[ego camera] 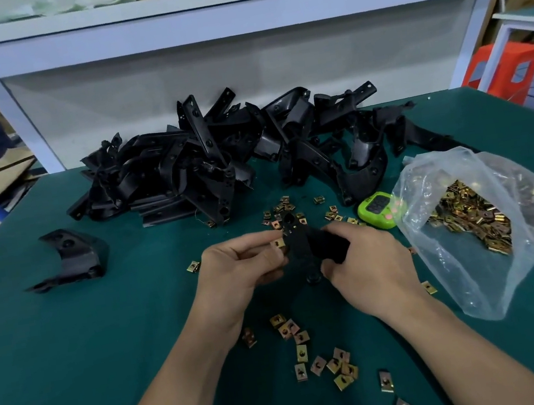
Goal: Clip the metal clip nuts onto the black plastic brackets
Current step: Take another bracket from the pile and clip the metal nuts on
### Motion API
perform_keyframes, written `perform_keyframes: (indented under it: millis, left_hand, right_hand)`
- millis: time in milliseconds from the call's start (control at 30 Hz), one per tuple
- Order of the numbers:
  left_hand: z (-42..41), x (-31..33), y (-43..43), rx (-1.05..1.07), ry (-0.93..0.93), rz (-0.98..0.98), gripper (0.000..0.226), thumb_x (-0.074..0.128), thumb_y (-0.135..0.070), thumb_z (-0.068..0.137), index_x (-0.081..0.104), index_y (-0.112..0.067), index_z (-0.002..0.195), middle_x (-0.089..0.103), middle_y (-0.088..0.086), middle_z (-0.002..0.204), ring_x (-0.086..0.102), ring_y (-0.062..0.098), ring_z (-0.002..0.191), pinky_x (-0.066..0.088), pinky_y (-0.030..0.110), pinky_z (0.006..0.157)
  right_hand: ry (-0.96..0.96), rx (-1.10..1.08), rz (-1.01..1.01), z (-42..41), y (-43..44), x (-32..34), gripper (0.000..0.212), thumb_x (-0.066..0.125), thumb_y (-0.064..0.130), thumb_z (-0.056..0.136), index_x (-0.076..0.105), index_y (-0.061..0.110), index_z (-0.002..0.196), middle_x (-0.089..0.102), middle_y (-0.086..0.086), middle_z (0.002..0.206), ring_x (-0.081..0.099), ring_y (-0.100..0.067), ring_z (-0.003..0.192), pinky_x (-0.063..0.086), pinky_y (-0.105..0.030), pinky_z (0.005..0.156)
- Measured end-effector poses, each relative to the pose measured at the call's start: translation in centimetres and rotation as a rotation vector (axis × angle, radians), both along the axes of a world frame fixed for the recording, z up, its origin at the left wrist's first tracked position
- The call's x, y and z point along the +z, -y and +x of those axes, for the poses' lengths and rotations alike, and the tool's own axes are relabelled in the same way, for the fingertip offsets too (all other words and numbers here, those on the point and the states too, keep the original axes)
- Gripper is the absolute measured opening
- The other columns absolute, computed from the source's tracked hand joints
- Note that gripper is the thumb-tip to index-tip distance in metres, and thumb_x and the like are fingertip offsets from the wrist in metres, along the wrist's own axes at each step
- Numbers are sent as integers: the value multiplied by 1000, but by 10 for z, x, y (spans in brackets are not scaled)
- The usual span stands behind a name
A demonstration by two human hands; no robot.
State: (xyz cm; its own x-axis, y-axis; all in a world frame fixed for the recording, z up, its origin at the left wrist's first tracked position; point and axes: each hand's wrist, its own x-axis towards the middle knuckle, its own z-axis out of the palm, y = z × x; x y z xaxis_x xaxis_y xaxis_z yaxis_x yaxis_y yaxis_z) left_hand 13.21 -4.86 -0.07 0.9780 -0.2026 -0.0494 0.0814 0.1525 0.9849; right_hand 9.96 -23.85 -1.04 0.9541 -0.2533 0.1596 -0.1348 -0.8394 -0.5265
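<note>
My right hand (368, 267) grips a black plastic bracket (303, 245) held above the green table. My left hand (241, 268) pinches a brass-coloured clip nut (278, 244) against the bracket's left edge. Whether the nut is seated on the bracket cannot be told. Several loose clip nuts (315, 351) lie on the mat between my forearms, and more (291, 211) lie just beyond the bracket. A large heap of black brackets (234, 158) fills the back of the table.
A clear plastic bag (471, 234) full of clip nuts lies open at the right. A green timer (377, 210) sits beside it. One single bracket (73, 257) rests at the left. A white shelf frame (229, 3) spans overhead.
</note>
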Motion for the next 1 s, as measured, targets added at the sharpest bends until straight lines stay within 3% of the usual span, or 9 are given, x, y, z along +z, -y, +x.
perform_keyframes:
  millis: [233,467,667,1000]
  left_hand:
    - [-1,1,1,-1,-16,-6,33,74,6,85,85,-26,86,78,7,82,75,15,76,58,22,65]
    - [1,-3,1,-21,-105,-11,34,65,8,91,84,-20,87,79,14,94,77,22,84,59,25,65]
    - [4,-6,-3,-21,-121,-19,21,67,5,90,80,-9,99,78,18,99,78,27,87,59,25,66]
    - [6,-10,0,-41,-102,1,27,71,5,88,73,-12,108,78,18,94,76,22,85,59,23,68]
  right_hand:
    - [-21,34,8,-3,-1,1,43,71,31,81,65,45,121,72,13,101,64,-21,97,54,-34,75]
    - [-38,46,16,-2,2,2,53,75,31,82,62,46,131,72,11,113,65,-23,104,56,-37,83]
    - [-15,29,-27,-2,2,1,55,74,32,84,60,48,135,73,12,115,66,-22,104,52,-31,77]
    - [-4,-7,-35,-4,0,-2,55,73,31,84,60,51,133,73,13,108,67,-23,99,53,-32,74]
